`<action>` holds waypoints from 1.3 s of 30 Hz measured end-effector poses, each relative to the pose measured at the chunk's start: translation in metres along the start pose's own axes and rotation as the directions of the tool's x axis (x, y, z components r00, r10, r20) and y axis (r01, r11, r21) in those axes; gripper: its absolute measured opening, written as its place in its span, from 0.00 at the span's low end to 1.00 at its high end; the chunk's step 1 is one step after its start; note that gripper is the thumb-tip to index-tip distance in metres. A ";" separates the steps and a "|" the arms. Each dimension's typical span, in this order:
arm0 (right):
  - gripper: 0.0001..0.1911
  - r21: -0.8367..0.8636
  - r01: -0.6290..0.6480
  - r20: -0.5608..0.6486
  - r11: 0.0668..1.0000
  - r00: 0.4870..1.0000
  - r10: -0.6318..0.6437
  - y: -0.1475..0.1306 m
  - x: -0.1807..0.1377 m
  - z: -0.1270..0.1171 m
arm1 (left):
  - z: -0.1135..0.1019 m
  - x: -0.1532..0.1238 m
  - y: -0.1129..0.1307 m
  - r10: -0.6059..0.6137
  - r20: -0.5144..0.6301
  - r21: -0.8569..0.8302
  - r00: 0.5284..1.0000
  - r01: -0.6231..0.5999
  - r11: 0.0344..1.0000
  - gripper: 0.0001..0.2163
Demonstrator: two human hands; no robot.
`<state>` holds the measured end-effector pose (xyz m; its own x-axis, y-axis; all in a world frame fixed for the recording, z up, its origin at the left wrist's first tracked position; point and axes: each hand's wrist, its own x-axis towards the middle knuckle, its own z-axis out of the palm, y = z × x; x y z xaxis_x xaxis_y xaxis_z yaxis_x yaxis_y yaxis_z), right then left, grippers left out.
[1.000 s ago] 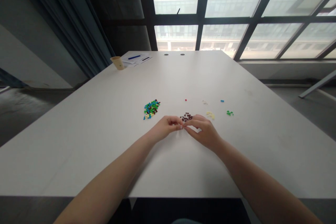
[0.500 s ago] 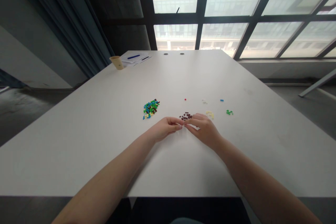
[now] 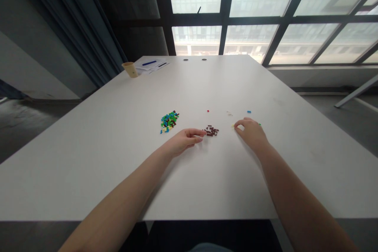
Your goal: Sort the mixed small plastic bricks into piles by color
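Right hand (image 3: 251, 132) partly blocks green pieces (image 3: 260, 124) — left hand (image 3: 185, 141) beside brown pieces (image 3: 212, 130) — grips unclear.

Dark brown pieces (image 3: 212, 130), pale yellow piece (image 3: 232, 126), green-blue-brown-yellow pile (image 3: 169, 120), red piece (image 3: 208, 111), blue piece (image 3: 249, 112), white tabletop (image 3: 189, 90)

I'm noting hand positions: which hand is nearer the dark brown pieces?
Left. The left hand is at the left edge of the dark brown pieces, contact unclear; the right hand is off to their right, by the pale yellow pieces.
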<state>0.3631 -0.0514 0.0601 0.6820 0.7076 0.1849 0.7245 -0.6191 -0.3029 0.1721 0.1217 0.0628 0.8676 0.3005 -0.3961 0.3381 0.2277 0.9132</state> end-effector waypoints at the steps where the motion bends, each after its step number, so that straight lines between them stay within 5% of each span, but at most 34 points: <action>1: 0.09 -0.034 -0.025 0.033 0.999 0.999 0.026 0.002 0.001 0.003 | -0.001 0.001 -0.001 0.000 0.006 0.017 1.000 0.000 1.000 0.18; 8: 0.09 -0.051 -0.065 0.065 0.997 0.996 0.068 0.010 0.004 0.012 | 0.002 -0.001 0.001 0.023 0.062 0.119 0.998 -0.030 0.992 0.17; 12: 0.10 0.039 -0.038 -0.038 0.999 0.998 0.040 0.012 0.005 0.000 | -0.012 -0.009 0.015 0.138 -0.050 0.271 0.989 -0.120 0.955 0.18; 15: 0.10 0.152 -0.041 -0.120 0.988 0.991 0.060 0.006 0.005 -0.008 | -0.040 -0.014 0.024 0.348 -0.224 0.572 0.910 -0.166 0.803 0.15; 18: 0.13 0.243 -0.032 -0.176 0.970 0.981 0.076 -0.002 0.003 -0.011 | -0.072 -0.015 0.022 0.476 -0.346 0.850 0.809 0.055 0.523 0.10; 20: 0.15 0.264 -0.004 -0.181 0.964 0.982 0.054 -0.007 0.002 -0.011 | -0.087 -0.012 0.017 0.442 -0.369 0.886 0.818 0.166 0.434 0.09; 24: 0.16 0.264 0.046 -0.160 0.964 0.987 -0.003 -0.010 0.001 -0.008 | -0.092 -0.006 0.008 0.390 -0.332 0.910 0.859 0.182 0.373 0.09; 27: 0.16 0.262 0.055 -0.152 0.963 0.988 -0.015 -0.010 0.001 -0.008 | -0.086 -0.002 0.005 0.418 -0.345 0.909 0.840 0.187 0.373 0.07; 34: 0.16 0.262 0.086 -0.156 0.961 0.987 -0.045 -0.013 0.000 -0.010 | -0.091 0.004 -0.001 0.529 -0.378 0.837 0.760 0.036 0.546 0.01; 39: 0.15 0.262 0.085 -0.161 0.961 0.986 -0.044 -0.013 0.000 -0.011 | -0.080 0.002 0.009 0.451 -0.315 0.758 0.835 -0.064 0.649 0.04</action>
<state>0.3543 -0.0471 0.0748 0.6569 0.6699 0.3459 0.7284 -0.4455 -0.5205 0.1482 0.1984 0.0624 0.7620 0.6457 0.0505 0.4403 -0.5736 0.6908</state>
